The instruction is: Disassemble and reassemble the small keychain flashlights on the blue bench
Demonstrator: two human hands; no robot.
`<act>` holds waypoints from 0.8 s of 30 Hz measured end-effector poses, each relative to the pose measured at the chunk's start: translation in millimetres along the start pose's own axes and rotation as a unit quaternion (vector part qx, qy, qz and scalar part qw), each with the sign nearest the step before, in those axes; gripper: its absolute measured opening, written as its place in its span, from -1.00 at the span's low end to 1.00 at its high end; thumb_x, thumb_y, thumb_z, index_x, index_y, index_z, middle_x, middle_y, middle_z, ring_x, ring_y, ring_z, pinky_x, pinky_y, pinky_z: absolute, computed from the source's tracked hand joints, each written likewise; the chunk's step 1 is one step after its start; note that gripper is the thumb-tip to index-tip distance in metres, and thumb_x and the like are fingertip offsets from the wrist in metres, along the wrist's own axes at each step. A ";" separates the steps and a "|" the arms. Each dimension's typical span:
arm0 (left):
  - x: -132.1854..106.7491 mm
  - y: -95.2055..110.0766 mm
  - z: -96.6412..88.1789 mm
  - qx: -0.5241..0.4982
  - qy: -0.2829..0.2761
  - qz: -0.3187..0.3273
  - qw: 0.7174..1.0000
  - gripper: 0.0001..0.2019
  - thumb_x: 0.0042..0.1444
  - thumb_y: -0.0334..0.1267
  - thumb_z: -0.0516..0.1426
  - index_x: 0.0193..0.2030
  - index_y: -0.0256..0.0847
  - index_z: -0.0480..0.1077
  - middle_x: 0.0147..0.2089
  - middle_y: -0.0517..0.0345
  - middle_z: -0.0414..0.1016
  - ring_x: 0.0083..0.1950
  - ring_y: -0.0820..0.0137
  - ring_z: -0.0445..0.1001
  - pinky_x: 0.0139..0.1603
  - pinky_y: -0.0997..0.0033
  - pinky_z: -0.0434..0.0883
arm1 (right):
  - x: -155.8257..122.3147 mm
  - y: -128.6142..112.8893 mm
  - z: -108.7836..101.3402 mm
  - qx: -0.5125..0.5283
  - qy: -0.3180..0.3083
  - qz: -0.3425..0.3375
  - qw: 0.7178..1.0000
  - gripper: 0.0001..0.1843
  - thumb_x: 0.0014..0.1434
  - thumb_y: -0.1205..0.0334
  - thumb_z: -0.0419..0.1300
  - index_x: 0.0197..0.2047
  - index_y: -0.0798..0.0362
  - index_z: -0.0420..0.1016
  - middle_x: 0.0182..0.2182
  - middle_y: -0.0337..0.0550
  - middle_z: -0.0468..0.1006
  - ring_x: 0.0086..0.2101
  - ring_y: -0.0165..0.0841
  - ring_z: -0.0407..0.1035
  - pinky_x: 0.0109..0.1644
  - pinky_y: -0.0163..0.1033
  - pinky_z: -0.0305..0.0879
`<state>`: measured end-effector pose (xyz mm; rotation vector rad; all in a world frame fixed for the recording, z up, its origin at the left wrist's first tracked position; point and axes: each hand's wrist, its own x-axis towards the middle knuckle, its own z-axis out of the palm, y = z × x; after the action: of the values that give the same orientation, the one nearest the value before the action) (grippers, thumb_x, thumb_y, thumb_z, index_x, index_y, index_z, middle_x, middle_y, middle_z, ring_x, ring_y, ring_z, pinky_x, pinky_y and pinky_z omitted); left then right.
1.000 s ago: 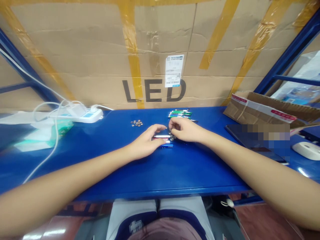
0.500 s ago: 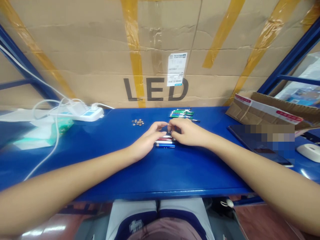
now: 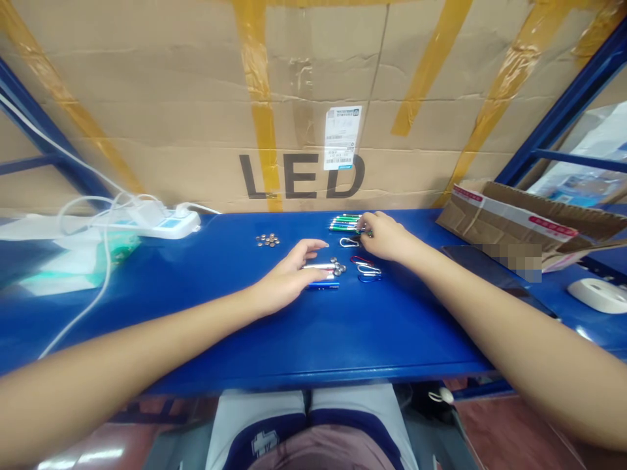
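Observation:
My left hand (image 3: 292, 277) hovers over a row of small metal tubes, its thumb and fingers apart, hiding much of the row. A blue tube (image 3: 323, 285) shows nearest me. Small silver round pieces (image 3: 337, 266) lie at the row's right end. My right hand (image 3: 386, 236) is at the right end of a bundle of slim green-and-silver sticks (image 3: 344, 223), fingers curled; whatever they pinch is mostly hidden. Beneath it is a silver carabiner (image 3: 349, 242). Closer to me lie a red carabiner (image 3: 361, 260), a silver carabiner (image 3: 368, 269) and a blue carabiner (image 3: 369, 278).
Several small coppery discs (image 3: 268, 240) lie left of the hands. A white power strip (image 3: 171, 224) with cables sits at the back left, a plastic packet (image 3: 83, 261) before it. At right stand an open cardboard box (image 3: 509, 219), a dark tablet (image 3: 504, 287) and a white mouse (image 3: 598, 295).
My hands were together above the tubes. The right hand has moved away and right to the stick bundle, uncovering the carabiners and round pieces. My left hand has stayed near the tubes, its fingers parted.

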<state>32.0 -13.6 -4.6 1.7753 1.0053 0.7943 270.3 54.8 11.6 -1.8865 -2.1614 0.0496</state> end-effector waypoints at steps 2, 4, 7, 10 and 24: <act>-3.4 0.2 -0.3 0.050 -0.007 0.026 0.998 -0.53 0.17 -0.18 0.14 0.23 -0.03 0.23 0.37 0.03 0.25 0.43 0.11 0.17 0.44 -0.08 0.14 | 0.6 1.4 0.4 -0.007 0.003 0.005 1.000 -0.72 0.16 0.33 0.11 -0.04 0.00 0.46 -0.03 0.07 0.44 -0.03 -0.06 0.37 -0.02 -0.03 0.32; -7.0 1.0 -0.8 0.118 -0.013 0.048 0.992 -0.49 0.16 -0.16 0.16 0.26 -0.02 0.22 0.35 0.02 0.27 0.41 0.09 0.18 0.43 -0.08 0.16 | 1.4 3.1 0.4 -0.019 -0.020 0.010 1.000 -0.70 0.15 0.32 0.13 -0.04 -0.02 0.48 -0.03 0.06 0.43 -0.02 -0.05 0.36 -0.01 -0.01 0.33; -10.1 3.7 -2.1 0.189 -0.024 0.047 0.980 -0.44 0.14 -0.13 0.18 0.29 -0.03 0.21 0.32 0.00 0.28 0.39 0.06 0.20 0.39 -0.08 0.22 | 1.9 4.3 0.7 -0.025 -0.051 0.009 0.998 -0.67 0.13 0.33 0.16 -0.02 -0.02 0.50 -0.06 0.07 0.42 -0.03 -0.05 0.36 0.01 -0.01 0.32; -9.5 5.6 -4.0 0.212 -0.029 0.048 0.976 -0.46 0.17 -0.12 0.16 0.29 -0.07 0.21 0.32 0.00 0.29 0.38 0.09 0.21 0.41 -0.03 0.19 | 1.3 2.9 1.9 0.009 -0.020 -0.017 1.000 -0.63 0.13 0.37 0.15 0.02 -0.01 0.48 -0.06 0.06 0.41 0.00 -0.09 0.35 0.07 -0.04 0.30; -6.9 0.9 -6.6 0.218 -0.026 0.067 0.973 -0.53 0.19 -0.09 0.15 0.23 -0.08 0.28 0.27 0.01 0.36 0.33 0.12 0.27 0.37 0.01 0.23 | 6.0 17.3 -5.4 -0.014 -0.063 -0.045 0.997 -0.66 0.10 0.43 0.19 -0.06 -0.01 0.55 -0.10 0.02 0.50 -0.07 -0.16 0.37 0.03 -0.12 0.31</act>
<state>23.5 -17.2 -2.0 2.2471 1.0933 0.6359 287.6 62.4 14.3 -1.8448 -2.3397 0.1233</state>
